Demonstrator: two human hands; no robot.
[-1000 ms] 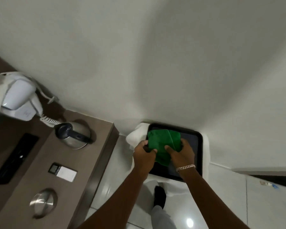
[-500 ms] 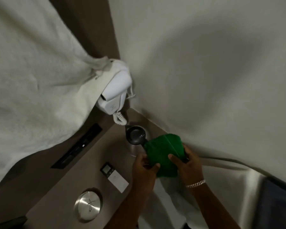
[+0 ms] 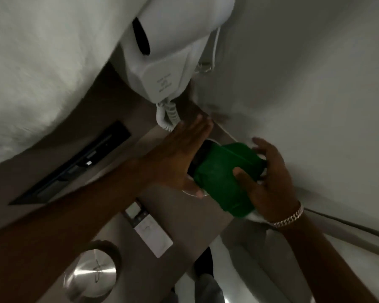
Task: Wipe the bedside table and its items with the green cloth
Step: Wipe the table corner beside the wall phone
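The green cloth [image 3: 223,178] is draped over the kettle [image 3: 197,159] at the back of the brown bedside table [image 3: 184,228]; only a strip of the kettle's dark lid shows. My right hand [image 3: 269,178] grips the cloth, thumb on top and fingers spread behind it. My left hand [image 3: 179,154] lies flat against the kettle's left side with its fingers stretched out towards the wall corner and holds nothing.
A white wall-mounted handset [image 3: 166,57] with a coiled cord hangs just above my left hand. A white remote [image 3: 149,230] and a round metal disc [image 3: 92,276] lie on the table nearer to me. A black slot panel [image 3: 74,165] sits left, white fabric [image 3: 42,73] above it.
My view swung left and closer, from the dark tray to the table. Both hands carried the cloth onto the kettle, and my left hand let go of it and stretched out beside the kettle.
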